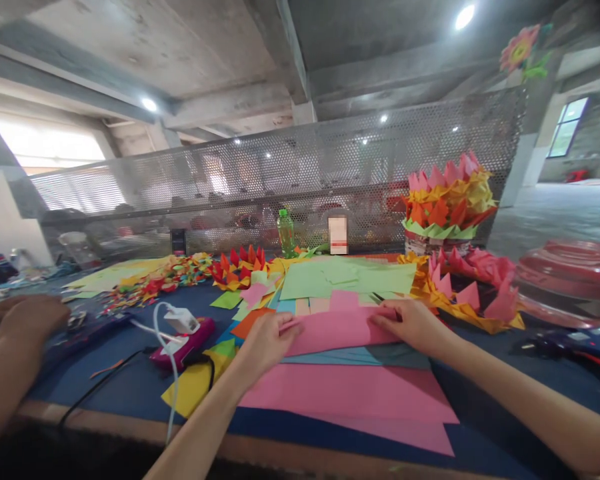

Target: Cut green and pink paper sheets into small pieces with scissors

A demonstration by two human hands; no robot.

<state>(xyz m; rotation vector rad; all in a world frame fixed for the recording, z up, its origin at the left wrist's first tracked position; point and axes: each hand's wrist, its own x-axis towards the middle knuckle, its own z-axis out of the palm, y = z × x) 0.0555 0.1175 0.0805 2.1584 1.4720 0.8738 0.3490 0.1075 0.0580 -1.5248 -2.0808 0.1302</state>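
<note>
A strip of pink paper (337, 331) stretches between my hands above the table. My left hand (273, 343) pinches its left end between thumb and fingers. At the other end, my right hand (405, 325) closes on the paper's edge, with dark scissors (377, 298) sticking out from the same hand. Larger pink sheets (350, 393) lie below, and a blue sheet (330, 355) shows just under the strip. Behind the strip rests a stack of light green paper (350, 277).
Another person's hand (30, 320) is at the left. A purple power strip (183, 347) with a white charger and cables lies near my left forearm. Folded-paper flower pieces (450, 207) stand at right, beside a clear red container (565, 280). A green bottle (285, 233) stands behind.
</note>
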